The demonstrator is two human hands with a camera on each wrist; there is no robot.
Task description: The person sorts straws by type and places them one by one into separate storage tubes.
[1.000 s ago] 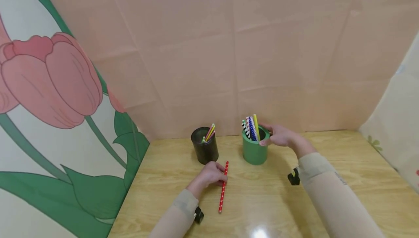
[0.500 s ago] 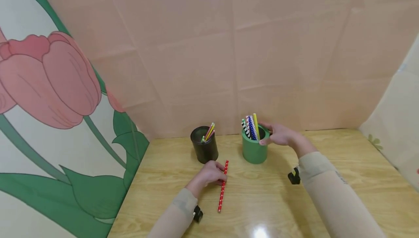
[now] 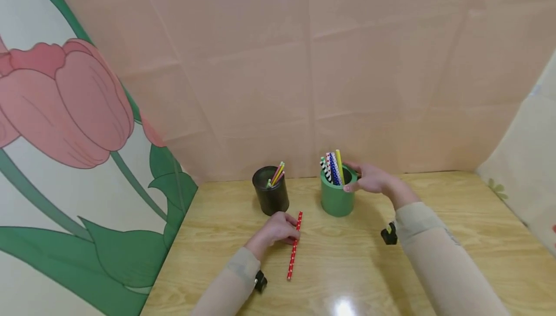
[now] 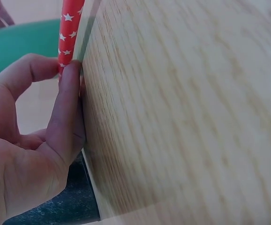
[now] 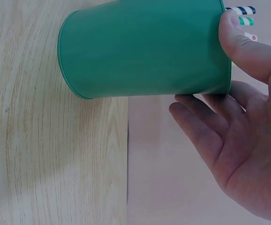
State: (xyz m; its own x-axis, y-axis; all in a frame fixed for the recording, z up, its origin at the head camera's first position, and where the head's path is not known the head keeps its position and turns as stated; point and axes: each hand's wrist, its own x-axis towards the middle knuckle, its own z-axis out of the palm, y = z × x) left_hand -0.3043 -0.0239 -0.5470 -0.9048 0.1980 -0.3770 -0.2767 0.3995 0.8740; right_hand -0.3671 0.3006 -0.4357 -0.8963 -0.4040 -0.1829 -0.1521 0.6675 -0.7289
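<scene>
My left hand pinches a red paper straw with white stars near its middle, thumb against fingertips, low over the tabletop. In the left wrist view the straw runs up from between the thumb and forefinger. My right hand holds the green cup at its right side, with the thumb at the rim and the fingers behind. Several patterned paper straws, striped, dotted and yellow, stand in this cup. The right wrist view shows the thumb on the green cup's upper edge and fingertips against its side.
To the left of the green cup stands a black cup holding several thin pink, yellow and green sticks. Both cups are on a wooden table, close to the pink cloth backdrop. A tulip-printed panel borders the left side.
Almost nothing differs. The view has shifted slightly; both hands keep their holds on the red straw and the green cup.
</scene>
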